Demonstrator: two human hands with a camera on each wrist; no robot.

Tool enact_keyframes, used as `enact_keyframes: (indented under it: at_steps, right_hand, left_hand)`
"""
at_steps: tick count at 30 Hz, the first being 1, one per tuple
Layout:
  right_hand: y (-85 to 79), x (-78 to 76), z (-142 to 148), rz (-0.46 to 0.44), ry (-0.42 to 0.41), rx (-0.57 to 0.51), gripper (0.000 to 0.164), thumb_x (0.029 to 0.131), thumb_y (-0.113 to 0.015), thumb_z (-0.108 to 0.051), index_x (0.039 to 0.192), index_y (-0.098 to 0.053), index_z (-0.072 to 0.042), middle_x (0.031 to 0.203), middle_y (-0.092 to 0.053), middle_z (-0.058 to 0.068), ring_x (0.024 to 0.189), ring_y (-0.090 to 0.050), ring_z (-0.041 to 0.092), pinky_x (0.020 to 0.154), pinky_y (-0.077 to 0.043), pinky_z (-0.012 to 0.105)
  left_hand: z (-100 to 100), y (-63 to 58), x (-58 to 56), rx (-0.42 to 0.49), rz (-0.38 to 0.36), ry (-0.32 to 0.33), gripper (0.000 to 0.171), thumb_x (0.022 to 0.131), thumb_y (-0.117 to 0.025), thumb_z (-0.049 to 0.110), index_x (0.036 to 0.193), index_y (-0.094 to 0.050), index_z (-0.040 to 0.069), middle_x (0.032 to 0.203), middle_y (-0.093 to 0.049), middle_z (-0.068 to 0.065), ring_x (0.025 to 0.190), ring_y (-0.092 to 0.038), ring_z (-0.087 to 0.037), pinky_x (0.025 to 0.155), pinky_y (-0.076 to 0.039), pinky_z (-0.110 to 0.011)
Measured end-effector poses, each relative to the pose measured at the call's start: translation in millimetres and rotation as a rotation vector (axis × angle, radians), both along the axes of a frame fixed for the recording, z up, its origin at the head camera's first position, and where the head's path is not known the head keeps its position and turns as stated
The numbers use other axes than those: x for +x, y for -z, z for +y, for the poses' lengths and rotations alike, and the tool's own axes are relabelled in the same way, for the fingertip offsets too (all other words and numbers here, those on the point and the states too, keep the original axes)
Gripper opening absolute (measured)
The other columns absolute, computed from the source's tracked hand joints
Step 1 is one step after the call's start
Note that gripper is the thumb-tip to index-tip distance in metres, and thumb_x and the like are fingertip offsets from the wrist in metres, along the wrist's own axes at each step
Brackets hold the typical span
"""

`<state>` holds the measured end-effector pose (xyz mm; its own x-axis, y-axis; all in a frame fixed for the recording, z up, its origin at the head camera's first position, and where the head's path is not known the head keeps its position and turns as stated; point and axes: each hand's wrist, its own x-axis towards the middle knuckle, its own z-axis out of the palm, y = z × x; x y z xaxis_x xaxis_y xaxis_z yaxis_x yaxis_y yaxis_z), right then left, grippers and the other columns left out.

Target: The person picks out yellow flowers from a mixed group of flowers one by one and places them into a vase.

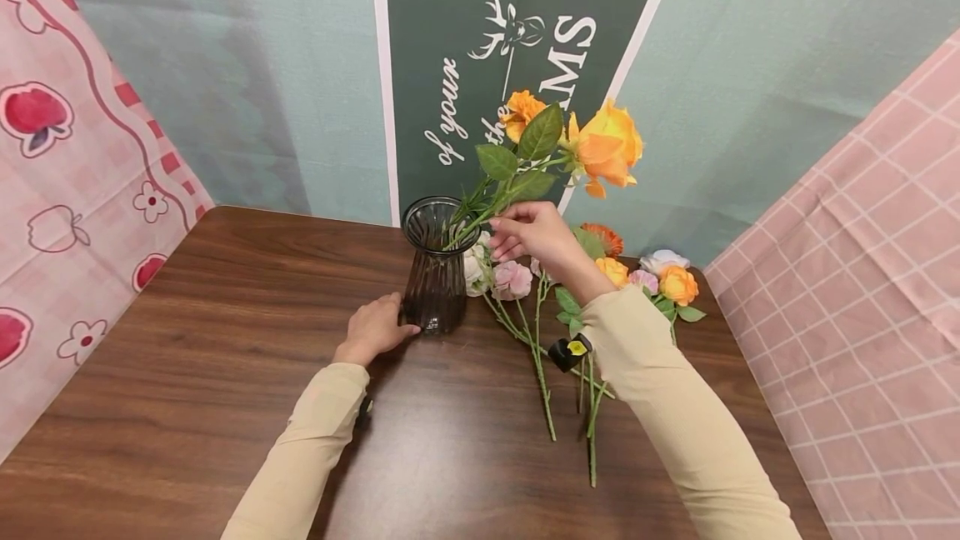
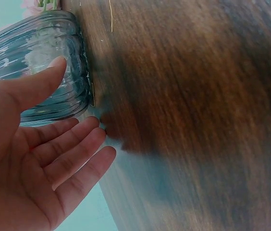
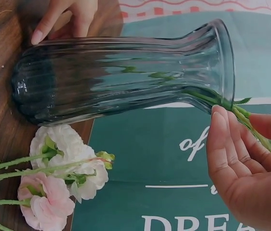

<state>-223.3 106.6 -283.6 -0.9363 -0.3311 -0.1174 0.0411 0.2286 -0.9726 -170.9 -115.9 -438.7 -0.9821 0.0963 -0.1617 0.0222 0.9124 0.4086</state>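
A ribbed, smoky glass vase stands upright on the brown table. Beside its base is my left hand; in the left wrist view the thumb lies by the glass and the fingers are extended. My right hand, at the vase's rim, pinches the green stem of an orange rose between thumb and fingers. The stem's lower end is inside the vase mouth, visible through the glass in the right wrist view. A second orange bloom and green leaves show beside the rose, leaning right.
Right of the vase lie white flowers and a pink flower, stems toward the table's front. Further right are another orange flower and a pale one, partly behind my right arm. Fabric hangs behind the wooden table and on both sides.
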Motion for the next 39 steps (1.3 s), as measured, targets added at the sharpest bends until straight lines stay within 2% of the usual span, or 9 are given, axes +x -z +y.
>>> enact_keyframes:
  at_steps: [7,10,16,20,23,27,32,39]
  right_hand:
    - [-2.2,2.5,11.1,0.014,-0.004,0.038,0.020,0.091,-0.055,-0.006,0.101,-0.058,0.011,0.082,-0.061,0.024,0.061,-0.064,0.022,0.063,-0.054,0.035]
    - [-2.0,3.9,17.3,0.011,-0.002,0.045,0.020,0.091,-0.055,-0.006,0.102,-0.057,0.010,0.084,-0.061,0.024,0.063,-0.064,0.022,0.066,-0.054,0.036]
    - [-0.2,5.1,34.4,0.006,0.014,0.056,0.020,0.092,-0.053,-0.007,0.104,-0.056,0.009,0.084,-0.061,0.016,0.070,-0.063,0.023,0.068,-0.053,0.035]
    - [3.8,5.5,48.5,0.023,0.021,0.085,0.022,0.092,-0.051,-0.006,0.106,-0.054,0.011,0.088,-0.060,0.020,0.073,-0.063,0.022,0.070,-0.053,0.037]
    - [9.4,6.0,58.9,0.040,0.031,0.105,0.023,0.092,-0.050,-0.005,0.106,-0.054,0.013,0.093,-0.059,0.025,0.076,-0.063,0.024,0.070,-0.053,0.036]
    - [17.9,6.7,71.6,0.051,0.031,0.101,0.023,0.092,-0.049,-0.002,0.105,-0.053,0.016,0.090,-0.060,0.023,0.074,-0.063,0.021,0.070,-0.053,0.037]
    - [31.0,8.2,87.4,0.004,0.041,0.111,0.027,0.094,-0.046,-0.003,0.110,-0.048,0.019,0.091,-0.058,0.021,0.073,-0.063,0.016,0.070,-0.053,0.035]
    - [64.3,13.1,114.9,-0.086,0.108,0.115,0.026,0.092,-0.047,-0.001,0.109,-0.049,0.018,0.084,-0.062,0.012,0.069,-0.062,0.015,0.067,-0.053,0.033]
  left_hand:
    - [0.1,0.5,0.0,0.003,0.001,-0.006,0.066,0.083,-0.066,0.037,0.129,-0.044,-0.004,0.125,-0.051,-0.022,0.107,-0.050,-0.043,0.086,-0.041,-0.053]
    - [0.0,0.7,-0.1,0.004,0.006,-0.004,0.066,0.083,-0.066,0.037,0.129,-0.045,-0.005,0.125,-0.051,-0.022,0.107,-0.050,-0.043,0.085,-0.041,-0.053]
    - [-0.9,1.1,-0.6,0.004,0.002,0.003,0.069,0.083,-0.065,0.036,0.132,-0.042,-0.006,0.129,-0.047,-0.024,0.111,-0.047,-0.044,0.089,-0.039,-0.053]
    - [-1.0,1.1,-0.8,0.005,-0.002,0.006,0.070,0.084,-0.065,0.036,0.133,-0.040,-0.007,0.131,-0.046,-0.024,0.113,-0.046,-0.044,0.090,-0.038,-0.053]
    - [-1.3,1.5,-0.7,0.005,0.006,0.006,0.068,0.083,-0.065,0.036,0.131,-0.042,-0.007,0.129,-0.047,-0.024,0.111,-0.047,-0.044,0.089,-0.038,-0.053]
    - [-1.7,1.8,-0.3,0.009,0.014,0.003,0.067,0.083,-0.066,0.036,0.130,-0.043,-0.006,0.126,-0.050,-0.024,0.109,-0.049,-0.044,0.088,-0.039,-0.053]
    - [-1.4,1.7,0.5,0.011,0.021,0.002,0.064,0.083,-0.066,0.036,0.127,-0.046,-0.006,0.123,-0.052,-0.024,0.107,-0.050,-0.044,0.086,-0.040,-0.053]
    - [-0.9,2.3,0.4,0.014,0.033,-0.004,0.061,0.082,-0.066,0.036,0.124,-0.048,-0.006,0.120,-0.054,-0.023,0.104,-0.052,-0.043,0.085,-0.041,-0.052]
